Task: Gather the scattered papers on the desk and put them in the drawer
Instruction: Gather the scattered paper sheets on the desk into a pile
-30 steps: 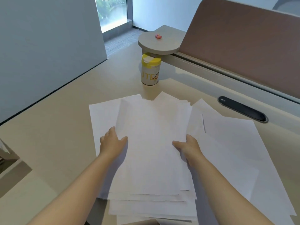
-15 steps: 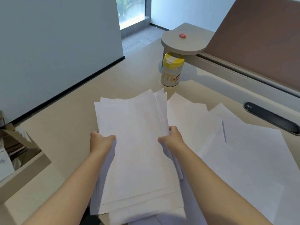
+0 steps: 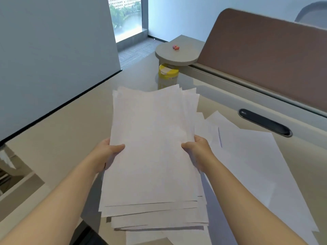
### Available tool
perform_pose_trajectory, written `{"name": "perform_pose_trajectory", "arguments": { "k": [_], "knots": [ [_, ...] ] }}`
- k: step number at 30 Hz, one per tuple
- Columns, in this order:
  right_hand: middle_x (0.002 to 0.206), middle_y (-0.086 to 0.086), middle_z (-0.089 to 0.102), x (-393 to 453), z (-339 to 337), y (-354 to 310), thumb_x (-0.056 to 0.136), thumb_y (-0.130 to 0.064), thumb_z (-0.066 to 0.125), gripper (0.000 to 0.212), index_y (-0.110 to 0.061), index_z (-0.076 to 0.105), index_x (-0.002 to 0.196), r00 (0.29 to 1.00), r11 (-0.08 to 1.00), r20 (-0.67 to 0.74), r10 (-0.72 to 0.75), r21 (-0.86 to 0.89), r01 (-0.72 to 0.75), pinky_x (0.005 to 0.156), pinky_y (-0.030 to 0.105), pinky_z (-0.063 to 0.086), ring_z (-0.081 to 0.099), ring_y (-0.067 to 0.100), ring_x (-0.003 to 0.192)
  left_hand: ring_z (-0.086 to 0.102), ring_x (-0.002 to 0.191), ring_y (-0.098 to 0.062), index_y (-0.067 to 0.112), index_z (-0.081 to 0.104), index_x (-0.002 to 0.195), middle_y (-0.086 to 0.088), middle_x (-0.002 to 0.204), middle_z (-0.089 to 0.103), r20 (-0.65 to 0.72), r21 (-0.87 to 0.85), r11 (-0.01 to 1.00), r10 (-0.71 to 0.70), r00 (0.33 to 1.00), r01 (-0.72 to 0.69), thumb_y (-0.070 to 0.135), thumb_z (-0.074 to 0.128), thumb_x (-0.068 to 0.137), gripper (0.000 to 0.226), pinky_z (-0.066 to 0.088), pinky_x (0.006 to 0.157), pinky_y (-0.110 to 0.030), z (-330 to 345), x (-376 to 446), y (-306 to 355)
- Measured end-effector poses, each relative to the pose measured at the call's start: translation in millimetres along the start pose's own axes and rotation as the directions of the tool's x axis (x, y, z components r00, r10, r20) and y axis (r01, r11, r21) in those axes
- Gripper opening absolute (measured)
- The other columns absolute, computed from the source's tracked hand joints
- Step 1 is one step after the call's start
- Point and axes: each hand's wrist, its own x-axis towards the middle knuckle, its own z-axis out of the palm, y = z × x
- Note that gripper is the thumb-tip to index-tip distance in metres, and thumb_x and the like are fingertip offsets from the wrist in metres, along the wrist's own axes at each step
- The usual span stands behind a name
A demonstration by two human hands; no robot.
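A loose stack of white papers (image 3: 152,149) is lifted off the beige desk (image 3: 62,138), its far end tilted up. My left hand (image 3: 108,154) grips the stack's left edge, thumb on top. My right hand (image 3: 198,151) grips the right edge the same way. Several more white sheets (image 3: 251,161) lie flat on the desk to the right, partly under the stack. An open drawer (image 3: 12,175) shows at the far left edge, below desk level, with things inside that are too dim to make out.
A yellow-lidded canister (image 3: 168,76) stands behind the stack, under a round grey shelf (image 3: 177,53) carrying small pink objects. A black cable slot (image 3: 265,123) sits at the right. A brown divider panel (image 3: 265,59) and a grey wall partition (image 3: 53,59) border the desk.
Both hands have closed on the stack's edges and lifted it off the desk, tilting its far end up. The stack has been squared together; the view has shifted slightly right.
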Motion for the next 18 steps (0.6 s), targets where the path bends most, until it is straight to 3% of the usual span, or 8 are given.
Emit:
{"name": "perform_pose_trajectory", "arguments": {
  "k": [3, 5, 7, 9, 12, 13, 15, 18],
  "knots": [
    [0.080, 0.005, 0.062, -18, -38, 7, 0.083, 0.007, 0.048, 0.018, -0.007, 0.056, 0.075, 0.998, 0.999, -0.062, -0.017, -0.032, 0.015, 0.060, 0.024, 0.052, 0.059, 0.018, 0.069, 0.064, 0.070, -0.020, 0.005, 0.046, 0.119, -0.010, 0.092, 0.061, 0.087, 0.020, 0.999, 0.040, 0.995, -0.041, -0.007, 0.040, 0.091, 0.031, 0.047, 0.083, -0.036, 32, -7, -3],
    [0.082, 0.008, 0.066, -32, -67, 16, 0.083, 0.004, 0.051, 0.017, -0.008, 0.056, 0.071, 0.988, 0.998, -0.154, -0.023, -0.065, 0.013, 0.055, 0.022, 0.055, 0.060, 0.020, 0.067, 0.061, 0.074, -0.021, 0.003, 0.050, 0.115, -0.009, 0.093, 0.061, 0.124, 0.101, 0.993, 0.047, 0.991, -0.060, -0.005, 0.044, 0.090, 0.026, 0.047, 0.080, -0.033, 54, -10, -10],
    [0.099, 0.027, 0.067, -42, -96, 30, 0.080, 0.004, 0.052, 0.008, 0.009, 0.058, 0.081, 0.963, 0.992, -0.268, -0.004, -0.121, -0.030, 0.071, 0.033, 0.059, 0.062, 0.032, 0.076, 0.056, 0.079, -0.026, 0.002, 0.056, 0.106, -0.005, 0.083, 0.059, 0.152, 0.229, 0.970, 0.048, 0.987, -0.083, -0.001, 0.049, 0.089, 0.019, 0.046, 0.078, -0.026, 81, -16, -18],
    [0.095, 0.032, 0.065, -49, -125, 49, 0.078, 0.003, 0.054, 0.021, 0.020, 0.054, 0.090, 0.934, 0.974, -0.356, 0.027, -0.201, -0.104, 0.068, 0.033, 0.049, 0.057, 0.031, 0.077, 0.051, 0.072, -0.022, 0.007, 0.056, 0.094, -0.001, 0.072, 0.053, 0.166, 0.333, 0.937, 0.052, 0.985, -0.105, 0.001, 0.050, 0.089, 0.010, 0.043, 0.060, -0.014, 108, -26, -26],
    [0.083, 0.012, 0.057, -61, -158, 73, 0.078, -0.006, 0.056, 0.010, -0.008, 0.054, 0.068, 0.893, 0.921, -0.447, 0.059, -0.320, -0.221, 0.069, 0.031, 0.040, 0.052, 0.026, 0.082, 0.050, 0.082, -0.023, 0.006, 0.055, 0.097, -0.009, 0.083, 0.057, 0.164, 0.451, 0.884, 0.052, 0.985, -0.122, 0.005, 0.053, 0.088, 0.010, 0.041, 0.064, -0.025, 132, -32, -41],
    [0.100, 0.011, 0.059, -64, -167, 79, 0.080, -0.010, 0.056, 0.006, -0.015, 0.059, 0.079, 0.871, 0.899, -0.487, 0.069, -0.349, -0.266, 0.080, 0.034, 0.043, 0.053, 0.029, 0.097, 0.050, 0.084, -0.023, 0.005, 0.057, 0.101, -0.011, 0.090, 0.057, 0.161, 0.488, 0.865, 0.045, 0.986, -0.119, 0.006, 0.054, 0.087, 0.014, 0.040, 0.067, -0.028, 136, -33, -45],
    [0.131, 0.012, 0.047, -74, -184, 89, 0.083, -0.016, 0.055, 0.032, -0.014, 0.056, 0.116, 0.817, 0.834, -0.568, 0.099, -0.400, -0.380, 0.096, 0.037, 0.039, 0.045, 0.033, 0.120, 0.050, 0.085, -0.023, 0.000, 0.058, 0.109, -0.012, 0.095, 0.056, 0.145, 0.510, 0.854, 0.027, 0.989, -0.099, 0.006, 0.056, 0.086, 0.024, 0.039, 0.071, -0.028, 143, -37, -52],
    [0.141, 0.015, 0.038, -86, -201, 100, 0.083, -0.013, 0.053, 0.050, -0.007, 0.042, 0.131, 0.807, 0.811, -0.587, 0.069, -0.438, -0.388, 0.100, 0.040, 0.038, 0.038, 0.035, 0.127, 0.051, 0.087, -0.025, -0.001, 0.057, 0.111, -0.013, 0.098, 0.056, 0.126, 0.522, 0.850, 0.006, 0.992, -0.072, 0.004, 0.057, 0.085, 0.026, 0.039, 0.077, -0.032, 151, -42, -60]
  ]
}}
